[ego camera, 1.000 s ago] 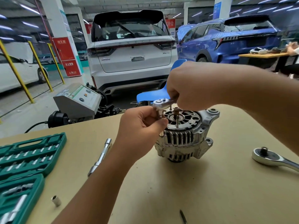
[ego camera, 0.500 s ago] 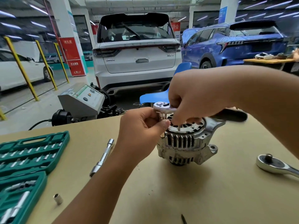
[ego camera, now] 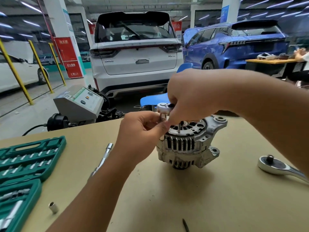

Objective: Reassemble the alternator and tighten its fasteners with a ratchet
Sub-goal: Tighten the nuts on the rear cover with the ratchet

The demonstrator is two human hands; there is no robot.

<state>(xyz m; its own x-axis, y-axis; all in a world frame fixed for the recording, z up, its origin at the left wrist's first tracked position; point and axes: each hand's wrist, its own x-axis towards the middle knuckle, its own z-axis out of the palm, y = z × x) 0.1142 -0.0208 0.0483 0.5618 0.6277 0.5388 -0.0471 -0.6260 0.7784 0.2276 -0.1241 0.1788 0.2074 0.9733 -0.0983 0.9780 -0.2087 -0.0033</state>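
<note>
On the tan workbench point(ego camera: 217, 206), seen from the head camera, the alternator point(ego camera: 189, 144) stands upright a little right of centre, its finned silver housing facing the viewer and its shaft pointing up. Above its near-left edge the left hand point(ego camera: 142, 131) pinches the socket point(ego camera: 162, 116) that hangs beneath the ratchet head point(ego camera: 164, 108), fingers and thumb curled round it. The right hand point(ego camera: 192, 92) comes in from the right with its fingers curled round the ratchet's handle, which the hand hides almost wholly. A second, larger ratchet point(ego camera: 277, 166) lies flat on the bench near the right edge, well apart from the alternator. Left of the left forearm lies a chrome extension bar point(ego camera: 104, 158), and beyond it, at the left edge, an open green socket case point(ego camera: 28, 158) with rows of bits. A loose small socket point(ego camera: 53, 207) sits on the bench just beside the case. Behind the bench stand a white SUV point(ego camera: 135, 59) and a blue car point(ego camera: 234, 46)
</note>
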